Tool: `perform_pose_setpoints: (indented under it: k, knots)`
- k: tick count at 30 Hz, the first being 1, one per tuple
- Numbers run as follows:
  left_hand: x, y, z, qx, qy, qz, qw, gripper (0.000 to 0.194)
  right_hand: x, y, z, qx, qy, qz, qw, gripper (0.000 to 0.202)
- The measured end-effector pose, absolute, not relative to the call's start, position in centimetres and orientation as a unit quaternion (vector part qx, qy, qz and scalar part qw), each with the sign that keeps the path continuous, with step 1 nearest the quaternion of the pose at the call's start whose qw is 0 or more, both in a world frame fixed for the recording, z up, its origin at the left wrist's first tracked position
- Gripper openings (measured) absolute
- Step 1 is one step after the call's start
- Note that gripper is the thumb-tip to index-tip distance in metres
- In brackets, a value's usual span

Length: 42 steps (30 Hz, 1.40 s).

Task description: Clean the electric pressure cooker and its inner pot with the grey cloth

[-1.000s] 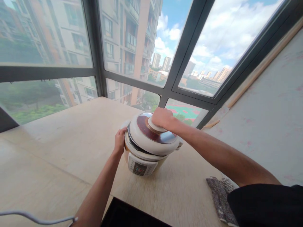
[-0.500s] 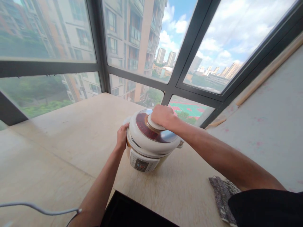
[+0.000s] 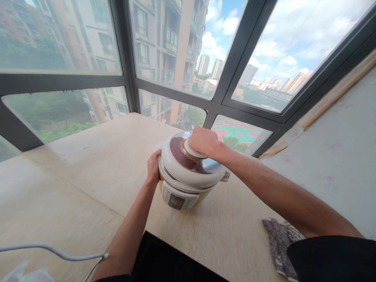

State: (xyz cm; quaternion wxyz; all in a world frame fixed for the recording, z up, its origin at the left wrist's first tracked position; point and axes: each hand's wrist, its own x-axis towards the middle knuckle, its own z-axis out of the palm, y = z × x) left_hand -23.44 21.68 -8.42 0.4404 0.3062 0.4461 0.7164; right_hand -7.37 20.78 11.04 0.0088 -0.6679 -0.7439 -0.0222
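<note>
A cream electric pressure cooker [image 3: 188, 184] with a control panel on its front stands on the pale countertop, in the middle of the view. Its lid [image 3: 182, 156] has a shiny top with a dark red band and sits on the body. My right hand [image 3: 203, 141] is closed around the lid's knob from above, hiding most of it. At the cooker's left side, my left hand [image 3: 153, 166] grips the rim area, where a side handle would be; some fingers are hidden behind it. Another side handle [image 3: 226, 175] sticks out on the right.
A grey woven cloth [image 3: 282, 244] lies at the lower right, partly under my right sleeve. A grey cable [image 3: 53, 252] crosses the lower left, near some crumpled clear plastic [image 3: 28, 273]. A black flat-edged object [image 3: 167, 258] fills the bottom middle. Windows [image 3: 176, 94] border the countertop [image 3: 96, 156].
My view has shifted slightly, and crumpled plastic now shows at the lower left. Both hands keep their hold on the cooker, with no clear turn of the lid.
</note>
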Motion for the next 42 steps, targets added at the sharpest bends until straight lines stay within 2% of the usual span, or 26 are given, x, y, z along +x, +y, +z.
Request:
perform_pose_setpoints:
  k: [10,16,25,31,42]
  knots:
    - [-23.4,21.4,-8.3,0.306,0.453,0.717,0.433,0.047,-3.6,22.3,11.1,-0.568,-0.820,0.057,0.031,0.047]
    - [-23.3,21.2,-7.8,0.308,0.456,0.713,0.434,0.045,-4.0,22.2,11.3,-0.566,-0.824,0.024,0.017,0.041]
    - [-23.5,20.5,-6.9,0.367,0.450,0.711,0.397,0.029,-4.7,23.3,11.7,-0.580,-0.814,0.037,0.002,0.043]
    - [-23.5,20.6,-7.2,0.375,0.460,0.707,0.384,0.025,-4.9,22.8,11.7,-0.534,-0.845,0.011,0.011,0.040]
    - [-22.9,19.9,-5.4,0.370,0.474,0.687,0.408,0.028,-4.9,21.6,11.3,-0.508,-0.861,0.006,0.025,0.033]
